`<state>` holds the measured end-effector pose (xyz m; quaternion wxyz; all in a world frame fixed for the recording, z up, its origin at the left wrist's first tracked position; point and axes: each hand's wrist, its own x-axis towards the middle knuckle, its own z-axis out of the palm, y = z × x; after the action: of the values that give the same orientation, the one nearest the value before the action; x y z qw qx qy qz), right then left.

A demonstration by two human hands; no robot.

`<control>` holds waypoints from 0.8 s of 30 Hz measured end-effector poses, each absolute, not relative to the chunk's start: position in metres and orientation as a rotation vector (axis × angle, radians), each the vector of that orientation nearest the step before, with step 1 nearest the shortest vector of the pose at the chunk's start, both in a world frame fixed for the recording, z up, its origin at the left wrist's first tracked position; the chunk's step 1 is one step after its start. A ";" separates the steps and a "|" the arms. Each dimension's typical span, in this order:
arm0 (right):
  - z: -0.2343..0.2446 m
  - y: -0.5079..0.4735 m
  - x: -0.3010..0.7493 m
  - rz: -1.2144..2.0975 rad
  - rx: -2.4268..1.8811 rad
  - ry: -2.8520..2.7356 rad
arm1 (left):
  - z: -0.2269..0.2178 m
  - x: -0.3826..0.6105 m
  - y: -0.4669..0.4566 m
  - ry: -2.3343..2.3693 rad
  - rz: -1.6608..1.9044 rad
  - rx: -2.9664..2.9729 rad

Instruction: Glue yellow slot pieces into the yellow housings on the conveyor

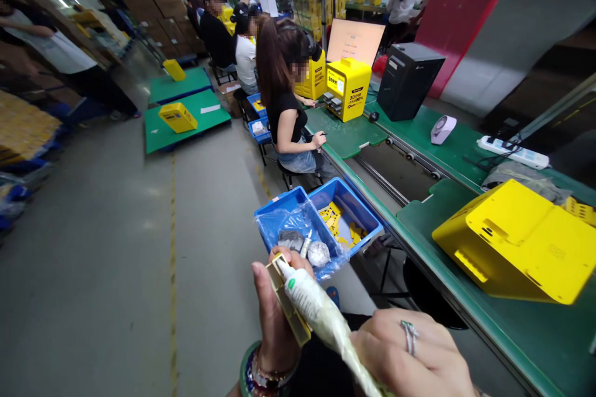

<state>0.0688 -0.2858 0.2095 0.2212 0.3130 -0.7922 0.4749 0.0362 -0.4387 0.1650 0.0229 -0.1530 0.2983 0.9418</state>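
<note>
My left hand (272,322) is closed around a narrow yellow plastic piece (293,319), held up with its ribbed inner side showing. My right hand (412,353) grips a white squeeze tube (316,310) of glue or paste by its crumpled, twisted rear. The tube's nozzle points at the upper end of the yellow piece, beside my left fingers; whether it touches is unclear. Just beyond my hands is a blue bin (266,226) lined with clear plastic, holding another white tube (307,243) and a foil-like round bundle (319,254).
A second blue bin (372,223) contains small yellow pieces. At right, a large yellow casing (516,242) lies on the green workbench (423,211). Farther along sit a person (291,118), another yellow casing (349,96) and a black computer tower (407,84). Green platforms (186,139) stand on the floor.
</note>
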 end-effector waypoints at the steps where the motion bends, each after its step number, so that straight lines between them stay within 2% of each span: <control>1: 0.208 -0.287 0.069 1.318 0.868 -2.199 | 0.165 0.037 -0.439 0.919 2.913 -0.471; 10: 0.191 -0.297 0.074 1.325 0.724 -2.074 | 0.164 0.039 -0.440 0.859 2.911 -0.503; 17: 0.205 -0.281 0.069 1.557 0.728 -2.241 | 0.157 0.040 -0.443 0.977 2.902 -0.566; 20: 0.199 -0.280 0.067 1.760 0.498 -2.238 | 0.156 0.040 -0.444 1.086 2.835 -0.654; 24: 0.188 -0.286 0.069 2.250 -0.089 -2.138 | 0.157 0.037 -0.445 1.031 2.731 -0.877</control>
<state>0.0695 -0.2859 0.1881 0.0181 -0.0286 -0.6884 0.7246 0.0366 -0.4448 0.1571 0.0467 -0.2873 0.3377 0.8951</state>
